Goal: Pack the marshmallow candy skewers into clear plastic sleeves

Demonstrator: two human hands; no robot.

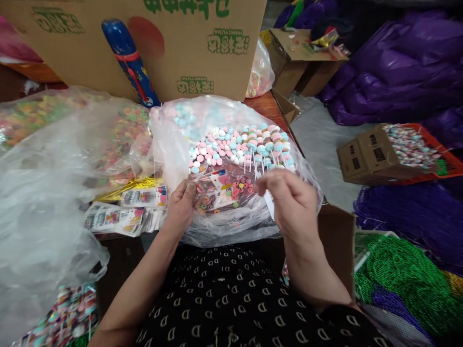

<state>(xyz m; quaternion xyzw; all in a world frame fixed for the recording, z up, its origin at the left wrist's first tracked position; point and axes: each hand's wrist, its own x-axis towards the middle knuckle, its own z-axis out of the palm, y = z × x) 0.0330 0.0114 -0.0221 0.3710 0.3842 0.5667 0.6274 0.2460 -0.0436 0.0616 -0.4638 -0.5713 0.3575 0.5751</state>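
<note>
My left hand [183,201] pinches the left edge of a small clear packet [221,185] with a printed label. My right hand [285,193], slightly blurred, has its fingers curled together at the right end, by a flower-shaped red candy [242,187] and a white stick [269,205]. What its fingertips hold is too blurred to tell. Just beyond my hands, pink, white and blue candies [210,150] lie loose on a big clear plastic bag [217,111]. Candy skewers [267,140] with white sticks sit at the right of the pile.
Printed label cards [115,219] and gold ties [126,188] lie to the left, beside large bags of ring candies [126,127]. Behind stand a cardboard box [188,48] and a blue bottle [128,62]. At right are a candy-filled box [369,156] and green beads [408,284].
</note>
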